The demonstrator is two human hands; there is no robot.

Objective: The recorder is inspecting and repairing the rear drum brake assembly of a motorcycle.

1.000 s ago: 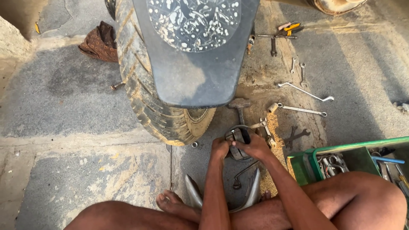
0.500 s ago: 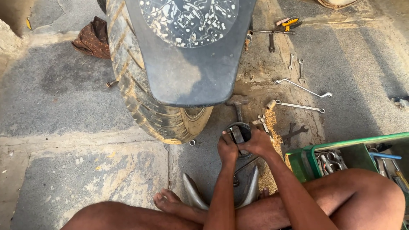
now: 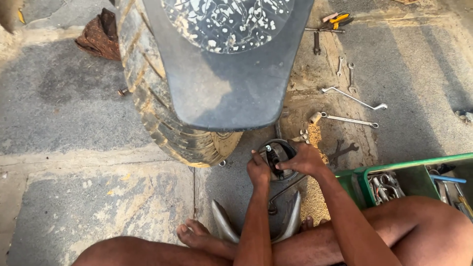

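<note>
Muddy black rubber tyre (image 3: 162, 118) stands at left. Your left hand (image 3: 258, 170) and right hand (image 3: 301, 158) each keep a clenched grip on the round dark metal drum part (image 3: 277, 156), low over the concrete floor (image 3: 74, 123). Green plastic toolbox (image 3: 394, 180) at right.

Both forearms rise from the bottom edge of the frame, just right of centre, and close in on each other toward the middle. The left arm runs almost straight up, its wrist unbent, and the left hand (image 3: 258, 170) is curled with knuckles facing up and fingers tucked under in a pinching grip. The right arm comes in at a slant from the lower right, and the right hand (image 3: 301, 160) lies palm down, fingers bent and reaching left so that they nearly meet the left hand. Bare legs are folded along the bottom of the frame, one bare foot (image 3: 194, 233) resting at lower centre-left
</note>
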